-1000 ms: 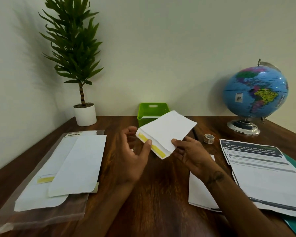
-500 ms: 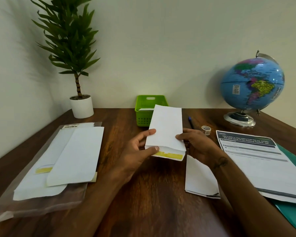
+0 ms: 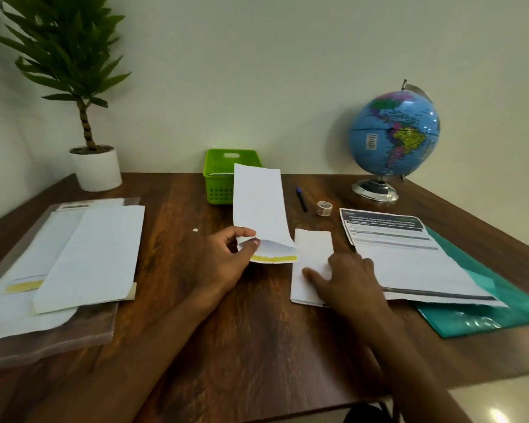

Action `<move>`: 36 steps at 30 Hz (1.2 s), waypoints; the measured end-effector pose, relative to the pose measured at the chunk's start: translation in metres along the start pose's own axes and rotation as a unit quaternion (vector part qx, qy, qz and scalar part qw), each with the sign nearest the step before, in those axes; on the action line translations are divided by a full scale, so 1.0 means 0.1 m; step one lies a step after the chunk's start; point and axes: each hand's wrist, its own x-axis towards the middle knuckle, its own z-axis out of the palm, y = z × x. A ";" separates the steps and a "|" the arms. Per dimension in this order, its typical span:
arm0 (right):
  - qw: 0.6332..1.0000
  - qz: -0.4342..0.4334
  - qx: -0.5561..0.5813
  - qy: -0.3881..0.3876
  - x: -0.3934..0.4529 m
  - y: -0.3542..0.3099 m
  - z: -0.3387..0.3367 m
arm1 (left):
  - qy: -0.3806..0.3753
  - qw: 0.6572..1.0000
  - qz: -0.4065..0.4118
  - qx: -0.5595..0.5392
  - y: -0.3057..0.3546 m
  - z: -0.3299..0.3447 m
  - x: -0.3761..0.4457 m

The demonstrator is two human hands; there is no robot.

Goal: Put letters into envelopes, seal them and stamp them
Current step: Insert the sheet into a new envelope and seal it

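Left hand (image 3: 223,257) pinching envelope (image 3: 258,209) – right hand (image 3: 345,279) on folded letter (image 3: 313,251)

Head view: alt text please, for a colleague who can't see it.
The left hand pinches an open white envelope by its mouth, while the right hand rests on a folded letter on the wooden table.

The long white matt paper envelope (image 3: 258,206) pinched in the left hand (image 3: 223,257) shows a dull yellow adhesive strip just below the thumb. Under the right hand's (image 3: 345,285) fingertips lies a folded white matt paper letter (image 3: 313,251). Beneath both, the dark brown wooden table (image 3: 257,331) has a smooth, faintly sheened grain. Beyond the right fingers sit a small clear plastic tape roll (image 3: 324,208) (glossy) and a shiny teal plastic folder (image 3: 483,312).
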 end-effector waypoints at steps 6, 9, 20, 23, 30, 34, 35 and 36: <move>0.997 -0.047 0.067 0.012 -0.41 0.07 0.00 | 0.017 0.998 -0.025 -0.057 0.04 -0.04 -0.02; 0.991 -0.062 0.115 0.003 -0.58 0.15 -0.08 | 0.019 0.996 -0.043 -0.074 0.08 -0.07 -0.03; 0.988 0.127 -0.020 0.084 -1.14 0.38 -0.06 | 0.008 0.998 0.057 0.009 0.21 -0.12 -0.18; 0.994 0.096 0.041 0.029 -1.04 0.32 -0.13 | 0.002 0.999 0.024 -0.042 0.21 -0.04 -0.17; 0.968 0.064 0.228 0.086 -0.81 0.24 -0.11 | 0.014 0.989 -0.056 -0.134 0.30 0.30 -0.02; 0.934 0.087 0.321 0.131 -0.70 0.32 -0.16 | 0.036 0.986 -0.068 -0.147 0.25 0.42 0.04; 0.925 0.092 0.345 0.133 -0.69 0.33 -0.18 | 0.041 0.986 -0.067 -0.146 0.26 0.44 0.06; 0.922 0.093 0.351 0.134 -0.69 0.34 -0.20 | 0.045 0.986 -0.065 -0.144 0.26 0.46 0.07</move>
